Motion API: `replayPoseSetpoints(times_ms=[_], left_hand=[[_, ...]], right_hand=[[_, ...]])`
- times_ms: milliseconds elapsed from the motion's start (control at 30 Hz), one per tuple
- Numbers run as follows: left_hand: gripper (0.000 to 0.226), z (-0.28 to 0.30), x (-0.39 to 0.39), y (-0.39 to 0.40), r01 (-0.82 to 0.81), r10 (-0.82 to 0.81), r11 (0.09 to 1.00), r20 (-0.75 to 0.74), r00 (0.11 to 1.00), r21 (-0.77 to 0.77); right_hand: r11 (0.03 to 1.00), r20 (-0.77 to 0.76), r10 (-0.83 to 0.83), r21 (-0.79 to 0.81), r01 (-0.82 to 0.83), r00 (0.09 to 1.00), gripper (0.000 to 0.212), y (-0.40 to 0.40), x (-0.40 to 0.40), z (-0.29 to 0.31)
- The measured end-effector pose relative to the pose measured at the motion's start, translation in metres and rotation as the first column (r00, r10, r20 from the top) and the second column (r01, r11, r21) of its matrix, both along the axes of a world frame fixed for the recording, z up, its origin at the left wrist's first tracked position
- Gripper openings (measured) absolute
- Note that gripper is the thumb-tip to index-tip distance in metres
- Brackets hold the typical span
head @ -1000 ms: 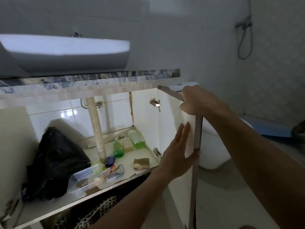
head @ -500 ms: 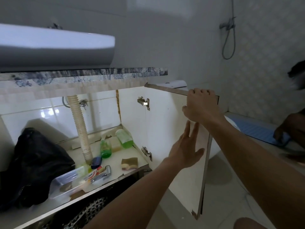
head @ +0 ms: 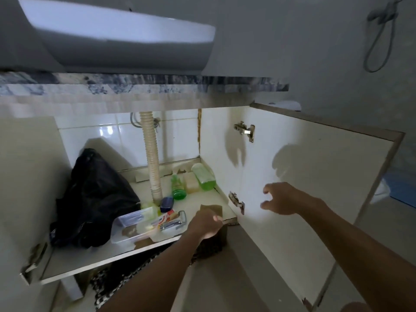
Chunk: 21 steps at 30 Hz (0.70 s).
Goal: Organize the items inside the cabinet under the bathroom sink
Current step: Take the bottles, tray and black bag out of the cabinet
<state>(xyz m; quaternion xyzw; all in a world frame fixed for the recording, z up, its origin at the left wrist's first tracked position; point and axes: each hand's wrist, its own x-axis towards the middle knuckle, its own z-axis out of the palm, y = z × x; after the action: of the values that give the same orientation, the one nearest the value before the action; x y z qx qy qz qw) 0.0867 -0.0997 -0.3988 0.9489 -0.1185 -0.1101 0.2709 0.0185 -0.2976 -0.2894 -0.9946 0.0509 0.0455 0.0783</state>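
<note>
Cabinet shelf (head: 94, 262): the landmark; a pale board under the sink, lit from the front, its right-hand door (head: 315, 199) swung fully open so the contents can be reached.
Left hand (head: 206, 224): at the shelf's front right corner, fingers curled down at the near edge of a brown sponge (head: 211, 209); whether they have closed on it cannot be told.
Right hand (head: 282, 199): in the air in front of the open door, right of the shelf, fingers spread and loosely bent, holding nothing; likely free to take the next item.
Black bag (head: 94, 199): slumped and bulky, filling the shelf's left part.
Clear tub (head: 129, 228): at the front middle, lying askew, with a toothpaste tube (head: 165, 219) and a metal piece (head: 177, 221) beside it.
Green bottles (head: 203, 176): at the back right corner, one upright, one tipped, a pale block between them.
Drain hose (head: 152, 154): ribbed, descending to the shelf's middle.
Judgement: sorting has barely begun; items lie scattered.
</note>
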Motion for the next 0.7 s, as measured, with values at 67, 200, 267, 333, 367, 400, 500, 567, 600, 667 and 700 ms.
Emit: replayPoseSetpoints(times_ms=[67, 200, 267, 333, 367, 400, 500, 567, 600, 667, 700], left_hand=[[0.031, -0.008, 0.022, 0.014, -0.03, 0.031, 0.999, -0.022, 0.999, 0.03], [0.034, -0.031, 0.074, 0.021, -0.118, 0.118, 0.993, -0.044, 0.992, -0.012], [0.034, -0.044, 0.102, 0.018, -0.178, 0.176, 0.983, -0.043, 0.983, -0.047], [0.031, -0.053, 0.135, 0.012, -0.295, 0.291, 0.948, -0.052, 0.955, -0.118], [0.03, -0.057, 0.153, 0.009, -0.349, 0.341, 0.923, -0.076, 0.937, -0.165], [0.029, -0.061, 0.172, 0.005, -0.373, 0.363, 0.907, -0.088, 0.928, -0.195], [0.031, -0.076, 0.23, 0.001, -0.395, 0.376, 0.882, -0.123, 0.919, -0.256], [0.032, -0.085, 0.267, 0.001, -0.444, 0.404, 0.829, -0.185, 0.896, -0.34], [0.034, -0.089, 0.284, 0.001, -0.462, 0.413, 0.81, -0.208, 0.887, -0.361], [0.042, -0.097, 0.317, 0.001, -0.496, 0.415, 0.758, -0.273, 0.868, -0.423], [0.045, -0.1, 0.332, 0.0, -0.502, 0.4, 0.734, -0.306, 0.864, -0.457]], right_hand=[[1.0, -0.11, -0.023, 0.01, 0.024, 0.994, 0.058, -0.001, 0.015, -0.013], [0.997, -0.158, -0.043, 0.064, 0.054, 0.986, 0.056, 0.002, 0.06, -0.046], [0.994, -0.138, -0.031, 0.101, 0.045, 0.99, 0.051, 0.008, 0.09, -0.067], [0.981, -0.093, -0.035, 0.189, 0.053, 0.995, 0.045, 0.017, 0.128, -0.088], [0.965, -0.069, -0.048, 0.253, 0.064, 0.996, 0.04, 0.022, 0.148, -0.097], [0.945, -0.044, -0.069, 0.317, 0.079, 0.997, 0.035, 0.027, 0.171, -0.105], [0.903, 0.004, -0.115, 0.417, 0.103, 0.993, 0.036, 0.041, 0.243, -0.13], [0.9, 0.016, -0.13, 0.422, 0.111, 0.991, 0.04, 0.047, 0.293, -0.148], [0.893, 0.009, -0.135, 0.434, 0.117, 0.991, 0.04, 0.049, 0.316, -0.158], [0.883, -0.008, -0.138, 0.452, 0.126, 0.99, 0.033, 0.052, 0.358, -0.176], [0.88, -0.007, -0.142, 0.458, 0.129, 0.99, 0.03, 0.054, 0.376, -0.183]])
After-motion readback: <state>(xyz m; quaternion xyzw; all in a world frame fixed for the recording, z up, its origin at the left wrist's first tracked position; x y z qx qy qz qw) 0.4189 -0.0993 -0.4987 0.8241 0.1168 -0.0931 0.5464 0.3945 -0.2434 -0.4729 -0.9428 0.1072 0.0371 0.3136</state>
